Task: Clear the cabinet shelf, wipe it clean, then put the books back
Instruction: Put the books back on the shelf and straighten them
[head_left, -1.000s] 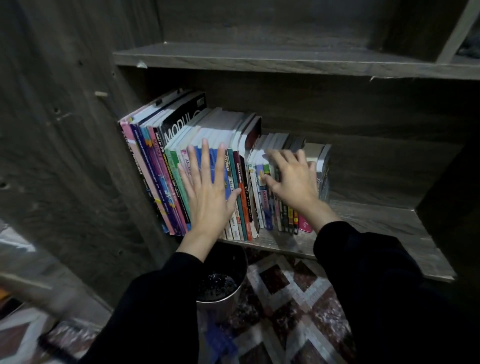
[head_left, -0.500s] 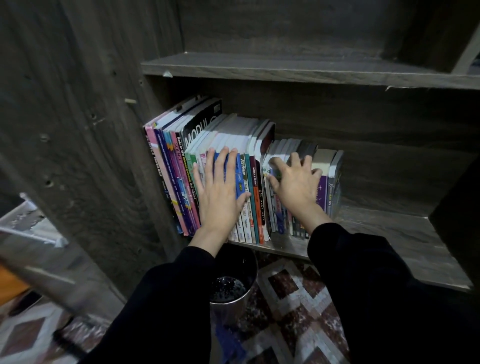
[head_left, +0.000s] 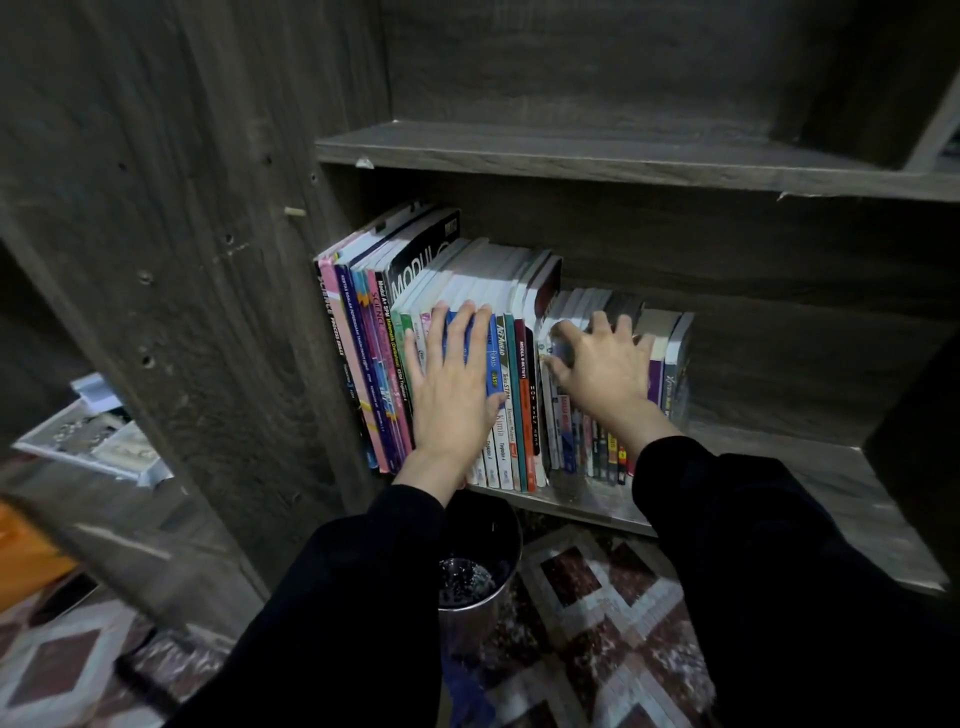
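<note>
A row of books (head_left: 363, 358) stands upright at the left end of a dark wooden cabinet shelf (head_left: 810, 467), tall ones on the left and shorter ones on the right. My left hand (head_left: 452, 384) lies flat with straight fingers against the spines of the middle books. My right hand (head_left: 602, 369) rests spread on the spines of the shorter books, its fingertips reaching over their top edges. Both arms wear black sleeves.
A metal bucket (head_left: 478, 571) with water stands on the patterned floor just below the shelf edge. Another shelf board (head_left: 571, 150) runs above the books. The cabinet's side panel (head_left: 208, 260) is at the left. The right half of the shelf is bare.
Both hands stay on the book spines. My right hand has shifted slightly, its fingers now spread over the tops of the shorter books. The camera has moved closer.
</note>
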